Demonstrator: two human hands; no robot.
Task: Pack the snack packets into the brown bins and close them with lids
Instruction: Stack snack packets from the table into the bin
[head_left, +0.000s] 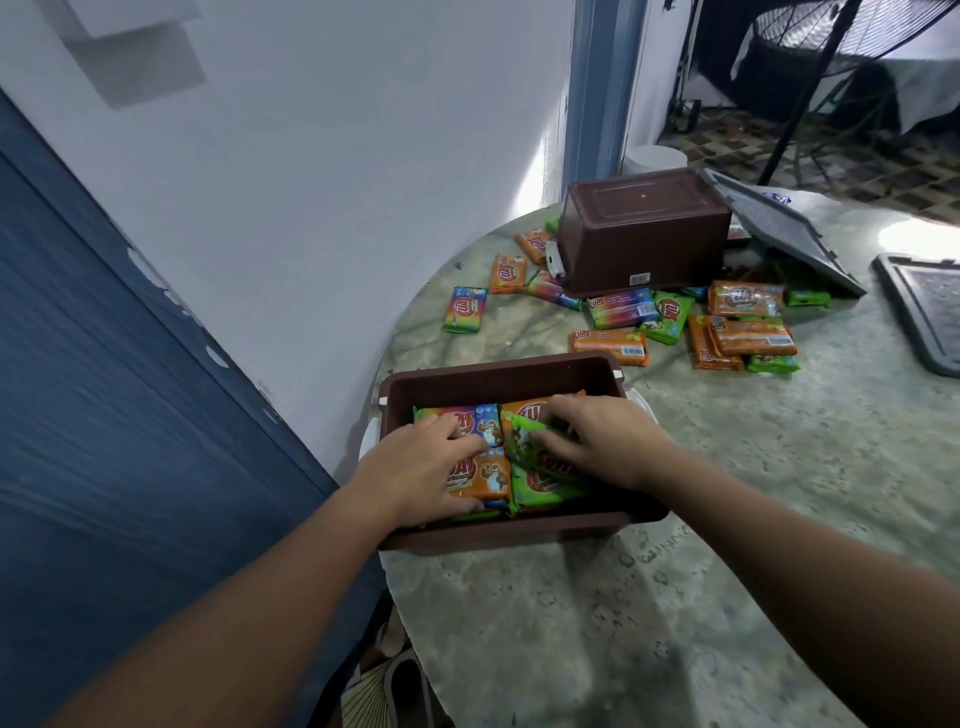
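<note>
A: Near bin?
B: Open brown bin (498, 374) at the table's (727, 519) near-left edge, upright, no lid on. Packed with snack packets (524, 410) lying flat, orange, green and rainbow-coloured.

A: Left hand?
B: Left hand (415, 467) inside that bin, fingers spread over an orange packet (485, 475), thumb curled at its near edge. Gripping or only pressing, cannot tell.

A: Right hand?
B: Right hand (602, 441) also inside the bin, on its right half, fingers bent down and pinching a green packet (530, 436) tilted above another green one.

A: Beyond the bin?
B: Second brown bin (644, 228) farther back, turned upside down, resting partly on loose packets (737, 332) scattered around it. About 12 of those visible, well apart from the near bin. 1 grey lid (779, 228) leaning tilted against the upturned bin's right side. Another grey lid (924, 312) flat at the table's right edge, far right of the near bin.
</note>
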